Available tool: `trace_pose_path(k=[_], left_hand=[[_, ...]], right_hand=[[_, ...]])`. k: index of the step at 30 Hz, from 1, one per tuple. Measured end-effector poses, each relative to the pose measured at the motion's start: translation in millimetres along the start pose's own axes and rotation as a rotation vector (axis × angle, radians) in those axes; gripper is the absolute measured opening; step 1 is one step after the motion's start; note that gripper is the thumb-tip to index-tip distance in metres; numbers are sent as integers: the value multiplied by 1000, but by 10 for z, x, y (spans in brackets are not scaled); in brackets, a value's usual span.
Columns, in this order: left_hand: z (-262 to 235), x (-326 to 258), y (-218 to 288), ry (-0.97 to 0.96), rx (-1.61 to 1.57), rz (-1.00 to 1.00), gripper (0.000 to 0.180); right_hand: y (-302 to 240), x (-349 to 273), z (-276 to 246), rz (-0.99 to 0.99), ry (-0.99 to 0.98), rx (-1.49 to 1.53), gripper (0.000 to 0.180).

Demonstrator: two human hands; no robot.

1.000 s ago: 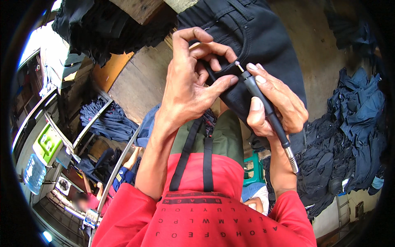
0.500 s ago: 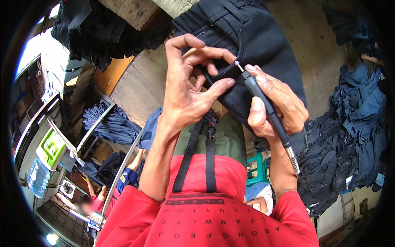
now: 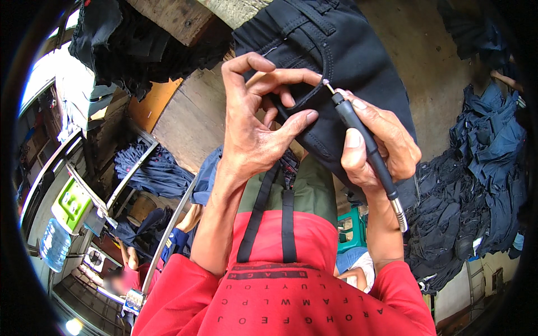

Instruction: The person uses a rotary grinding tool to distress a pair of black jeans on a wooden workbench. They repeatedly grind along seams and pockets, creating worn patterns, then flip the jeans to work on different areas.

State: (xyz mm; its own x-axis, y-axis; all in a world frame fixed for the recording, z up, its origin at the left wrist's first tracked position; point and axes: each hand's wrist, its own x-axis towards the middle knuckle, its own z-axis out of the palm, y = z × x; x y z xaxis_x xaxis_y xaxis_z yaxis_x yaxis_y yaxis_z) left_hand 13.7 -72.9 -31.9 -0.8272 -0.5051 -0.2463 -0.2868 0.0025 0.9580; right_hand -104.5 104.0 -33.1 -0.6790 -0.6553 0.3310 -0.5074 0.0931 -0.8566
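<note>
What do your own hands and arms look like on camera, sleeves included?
The left hand and right hand are bare, without gloves; no ring, watch or bracelet shows. Both forearms are uncovered, and loose, plain red sleeves end around the elbows.

The left hand (image 3: 246, 129) is over the left side of the trousers (image 3: 370, 73), the right hand (image 3: 398, 143) over their near right part, with the tool (image 3: 379, 166) in it, its tip at the trousers' pocket (image 3: 305, 56). Left of the trousers hang rags (image 3: 145, 47); nearer, a bundle (image 3: 151, 173); far left, a tray (image 3: 83, 210) and bottle (image 3: 54, 246). Right: a pile (image 3: 448, 215). Near side: a stool (image 3: 352, 245).
</note>
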Motion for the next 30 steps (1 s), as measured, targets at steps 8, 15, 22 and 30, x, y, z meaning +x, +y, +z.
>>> trace_pose_path(k=[8,15,22,30], left_hand=[[-15,13,-18,-22,22,25,86],[3,-5,-15,-12,11,16,83],[8,25,34,-24,79,52,76],[44,-15,38,12,77,112,76]], right_hand=[[-25,23,49,79,89,0,30],[-7,25,50,74,126,-45,28],[6,7,4,59,22,-65,33],[72,-97,49,132,203,-22,28]])
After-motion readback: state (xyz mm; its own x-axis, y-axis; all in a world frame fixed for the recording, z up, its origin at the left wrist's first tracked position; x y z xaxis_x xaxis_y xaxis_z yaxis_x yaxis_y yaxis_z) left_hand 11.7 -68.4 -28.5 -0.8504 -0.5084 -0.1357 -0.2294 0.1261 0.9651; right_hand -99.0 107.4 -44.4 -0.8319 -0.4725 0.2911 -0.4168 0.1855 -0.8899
